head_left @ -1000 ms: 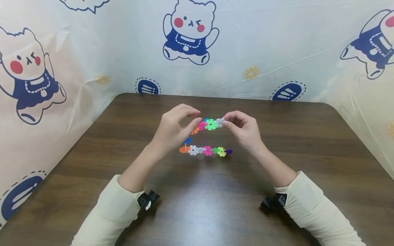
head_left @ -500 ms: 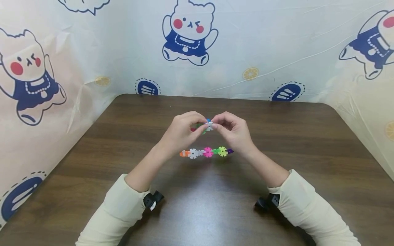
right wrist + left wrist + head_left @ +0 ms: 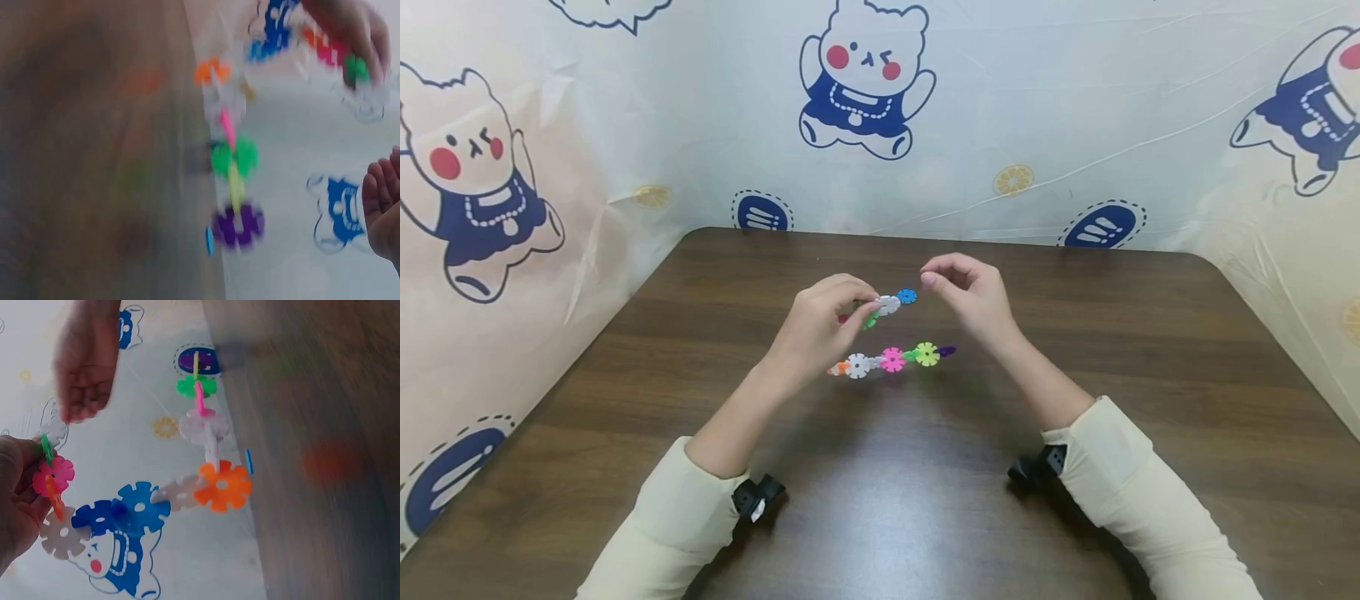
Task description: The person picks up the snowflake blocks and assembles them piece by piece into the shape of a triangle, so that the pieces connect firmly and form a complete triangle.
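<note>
- I see the left hand (image 3: 820, 329) fingers pinching the snowflake-disc chain (image 3: 887, 305) at frame centre.
- Right hand (image 3: 966, 300) fingers curled together, empty, just right of the chain.

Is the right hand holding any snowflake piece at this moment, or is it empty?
Empty. The right hand is apart from the snowflake chain, with nothing visible between its curled fingers; the left hand grips the chain.

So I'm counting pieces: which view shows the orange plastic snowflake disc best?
The left wrist view: the orange plastic snowflake disc is large, sharp and face-on, slotted between white pieces. In the right wrist view it is a blurred blob. In the head view only a small sliver shows beside the left hand.
</note>
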`<state>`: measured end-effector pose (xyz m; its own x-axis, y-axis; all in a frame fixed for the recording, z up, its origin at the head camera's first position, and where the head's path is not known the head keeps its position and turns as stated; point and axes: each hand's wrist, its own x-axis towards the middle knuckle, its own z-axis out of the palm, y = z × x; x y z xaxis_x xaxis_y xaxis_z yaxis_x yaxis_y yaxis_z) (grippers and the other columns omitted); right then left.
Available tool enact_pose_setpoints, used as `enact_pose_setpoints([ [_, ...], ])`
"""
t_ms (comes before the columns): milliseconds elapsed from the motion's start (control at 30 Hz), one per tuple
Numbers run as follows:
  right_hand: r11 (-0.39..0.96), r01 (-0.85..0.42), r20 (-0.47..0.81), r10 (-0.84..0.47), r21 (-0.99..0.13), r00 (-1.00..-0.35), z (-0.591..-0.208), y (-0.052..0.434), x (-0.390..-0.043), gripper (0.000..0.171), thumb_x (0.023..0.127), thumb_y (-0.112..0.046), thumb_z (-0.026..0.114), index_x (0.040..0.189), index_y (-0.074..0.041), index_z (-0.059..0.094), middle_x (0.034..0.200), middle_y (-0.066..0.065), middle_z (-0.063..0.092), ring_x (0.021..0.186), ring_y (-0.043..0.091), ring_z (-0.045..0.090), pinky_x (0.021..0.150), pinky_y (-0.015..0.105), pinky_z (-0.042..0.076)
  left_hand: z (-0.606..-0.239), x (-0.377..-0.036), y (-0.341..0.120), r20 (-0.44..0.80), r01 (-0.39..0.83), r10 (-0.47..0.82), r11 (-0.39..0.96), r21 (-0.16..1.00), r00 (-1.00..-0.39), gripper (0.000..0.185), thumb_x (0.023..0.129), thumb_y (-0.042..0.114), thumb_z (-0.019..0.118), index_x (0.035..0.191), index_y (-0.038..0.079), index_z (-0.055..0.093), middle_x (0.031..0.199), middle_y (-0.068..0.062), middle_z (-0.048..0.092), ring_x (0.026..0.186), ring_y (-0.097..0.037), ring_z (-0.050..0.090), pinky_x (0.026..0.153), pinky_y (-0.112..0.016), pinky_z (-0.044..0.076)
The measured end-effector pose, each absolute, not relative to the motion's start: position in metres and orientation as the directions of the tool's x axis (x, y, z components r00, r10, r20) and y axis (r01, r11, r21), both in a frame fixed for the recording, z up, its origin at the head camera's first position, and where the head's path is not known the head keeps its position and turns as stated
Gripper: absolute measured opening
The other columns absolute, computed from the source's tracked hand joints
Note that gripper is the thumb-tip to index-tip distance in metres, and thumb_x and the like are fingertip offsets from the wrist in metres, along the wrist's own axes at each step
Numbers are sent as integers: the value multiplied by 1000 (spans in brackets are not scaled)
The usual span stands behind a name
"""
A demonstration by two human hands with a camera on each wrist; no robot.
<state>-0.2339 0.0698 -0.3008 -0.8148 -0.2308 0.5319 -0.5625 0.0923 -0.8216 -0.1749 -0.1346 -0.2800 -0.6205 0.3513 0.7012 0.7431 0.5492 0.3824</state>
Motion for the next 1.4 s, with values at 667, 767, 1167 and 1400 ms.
enact_pose_setpoints([
  [667,600,-136,-21,-247,-788,-969,-370,60,-351,33,89,-24,63,114,-3,60,111,14,59,95,27,55,81,37,47,-278,-162,-157,679,692,321,611,384,-660,9,77,0,73,85,0,68,86,-5,64,77,-12,55,61,-26,50],
  [767,641,-145,-36,-260,-753,-965,-375,55,-352,34,88,-23,65,114,-2,60,110,14,58,94,27,54,80,37,48,-276,-161,-158,677,688,318,615,385,-664,9,78,1,72,85,0,68,86,-5,64,77,-12,55,60,-26,49],
  [1167,729,-205,-30,-295,-654,-955,-378,42,-354,32,83,-18,70,109,0,64,109,13,62,102,26,53,89,36,43,-275,-162,-159,679,687,316,617,384,-663,8,78,1,72,85,0,68,86,-4,65,77,-12,55,63,-25,50],
  [1400,715,-189,-30,-282,-673,-959,-379,42,-354,27,83,-15,70,105,0,64,104,13,61,97,25,53,86,36,44,-275,-163,-158,673,685,317,615,391,-668,7,78,1,72,84,1,68,85,-4,64,77,-12,55,62,-25,49],
])
